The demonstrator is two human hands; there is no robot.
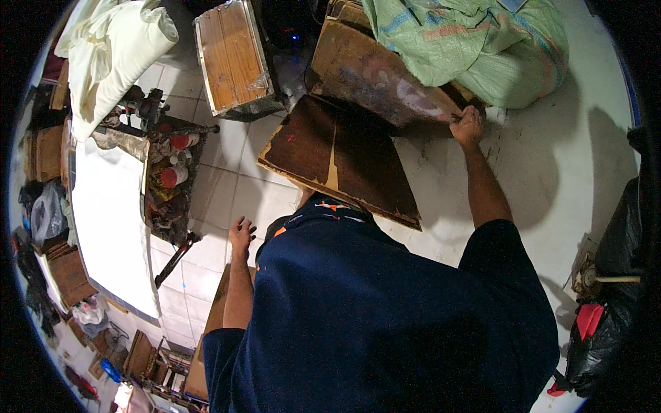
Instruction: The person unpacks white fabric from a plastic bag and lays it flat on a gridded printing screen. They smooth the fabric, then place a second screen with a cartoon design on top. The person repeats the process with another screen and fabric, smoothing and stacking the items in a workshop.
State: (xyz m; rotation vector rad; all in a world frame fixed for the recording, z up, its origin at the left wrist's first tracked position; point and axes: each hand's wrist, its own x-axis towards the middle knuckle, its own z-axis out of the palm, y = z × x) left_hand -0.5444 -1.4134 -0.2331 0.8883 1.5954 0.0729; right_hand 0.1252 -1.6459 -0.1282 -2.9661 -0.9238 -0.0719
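My right hand (468, 126), arm reaching forward, is closed on the lower right corner of a large worn wooden panel (385, 72) with pale, scuffed patches. A full green woven sack (475, 48) rests against the top of that panel. In front of my legs a dark brown board (296, 141) leans at a slant, its veneer split by a pale, wedge-shaped strip. My left hand (241, 233) hangs at my side over the tiles, fingers apart and slightly bent, holding nothing. My legs are mostly hidden by the board and my dark blue shirt.
On the left stands a table with a white top (113, 220), tubs (173, 177) on a shelf beside it. Cream cloth (117, 58) is heaped at the far left. A wooden box (234, 58) stands ahead on the tiles. Black bags (599, 344) lie along the right.
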